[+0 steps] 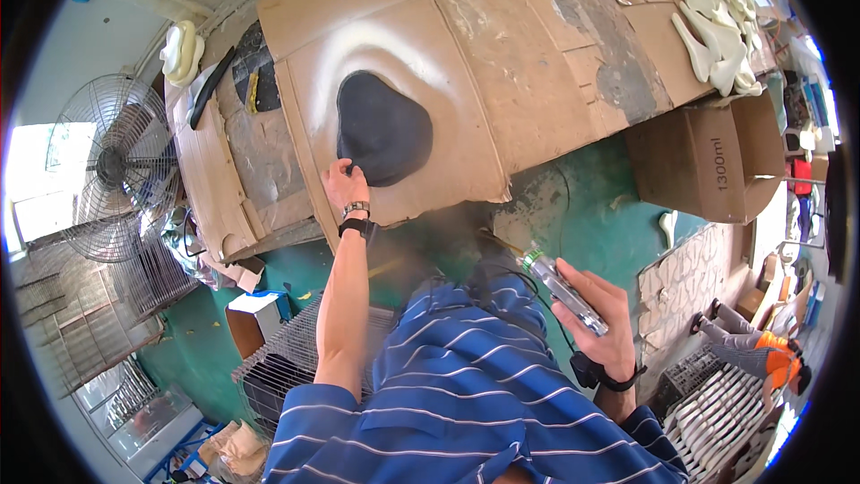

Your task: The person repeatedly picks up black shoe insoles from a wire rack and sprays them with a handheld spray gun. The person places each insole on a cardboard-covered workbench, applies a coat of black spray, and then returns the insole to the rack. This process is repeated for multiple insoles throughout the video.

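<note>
Left hand: the left hand (345, 186) reaches forward with the arm extended; its fingers are curled and pinch the near edge of the black moulded piece (383, 128).
Black moulded piece: dark, rounded, wider at the near end; it lies flat on a cardboard sheet (466, 63), ringed by a pale spray halo.
Right hand: the right hand (598, 318) is closed around a spray can (564, 289), held low beside the body with the capped end pointing up and to the left.
Worktop: the worktop (537, 27) is covered with overlapping cardboard sheets, stained grey in patches.
White moulded pieces: a pile of white moulded pieces (717, 18) lies at the far right corner of the worktop, well apart from the black piece.
Cardboard box: an open cardboard box (708, 161) sits below the right edge of the worktop; its contents cannot be seen.
Wire crate: a wire crate (296, 363) stands on the green floor (591, 206) by the left arm; its contents are unclear.
Fan: a standing fan (112, 166) is at far left.
</note>
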`<state>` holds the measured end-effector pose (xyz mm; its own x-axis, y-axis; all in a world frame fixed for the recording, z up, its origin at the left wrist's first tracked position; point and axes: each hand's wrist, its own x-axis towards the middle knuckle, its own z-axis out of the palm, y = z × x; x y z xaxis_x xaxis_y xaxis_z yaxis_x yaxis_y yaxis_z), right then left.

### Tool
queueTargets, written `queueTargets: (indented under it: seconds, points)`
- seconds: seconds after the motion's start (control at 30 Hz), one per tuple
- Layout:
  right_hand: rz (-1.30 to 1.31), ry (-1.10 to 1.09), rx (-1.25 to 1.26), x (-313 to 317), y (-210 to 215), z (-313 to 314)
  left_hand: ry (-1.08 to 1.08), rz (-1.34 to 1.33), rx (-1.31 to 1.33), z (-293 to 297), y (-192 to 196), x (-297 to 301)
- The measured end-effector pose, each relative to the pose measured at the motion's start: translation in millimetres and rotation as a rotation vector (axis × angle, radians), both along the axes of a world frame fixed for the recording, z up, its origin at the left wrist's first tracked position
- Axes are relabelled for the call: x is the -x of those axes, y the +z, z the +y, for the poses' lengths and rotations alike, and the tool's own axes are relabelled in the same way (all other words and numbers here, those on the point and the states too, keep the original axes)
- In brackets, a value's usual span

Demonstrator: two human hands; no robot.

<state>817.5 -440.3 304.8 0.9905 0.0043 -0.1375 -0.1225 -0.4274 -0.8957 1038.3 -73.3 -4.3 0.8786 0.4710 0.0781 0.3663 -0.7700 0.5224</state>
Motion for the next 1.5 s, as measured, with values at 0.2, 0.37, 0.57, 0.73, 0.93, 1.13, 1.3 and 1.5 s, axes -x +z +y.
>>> queueTargets:
  seconds: [0.2, 0.37, 0.57, 0.73, 0.93, 1.13, 1.3, 1.5]
  points:
    - [-0.014, 0.059, -0.044, -34.4, -23.1, 9.3, 0.536, -0.124, 1.189, -1.2, -16.4, -21.0]
    - [-0.022, 0.113, -0.069, -55.8, -25.5, 11.0, 0.525, 0.055, 1.47, 15.7, -24.2, -24.4]
    - [0.014, 0.257, -0.118, -93.5, -70.9, 7.4, 0.285, -0.005, 1.817, -3.0, 20.7, -45.6]
    - [0.196, 0.392, -0.024, -159.0, -149.8, 41.9, 0.27, -0.263, 1.926, -31.9, 106.8, -85.6]
    - [0.093, 0.498, 0.039, -181.6, -189.2, 79.6, 0.202, -0.538, 2.04, -6.1, 188.9, -55.2]
    - [0.344, 0.639, -0.047, -160.7, -142.3, 96.1, 0.065, -0.951, 2.125, 63.5, 245.4, 65.1]
    - [0.363, 0.757, 0.116, -129.4, -127.1, 111.7, 0.07, -1.334, 1.926, 131.1, 285.1, 194.3]
    - [0.479, 0.881, 0.227, -106.7, -129.4, 144.5, 0.358, -1.72, 1.542, 226.2, 309.1, 346.1]
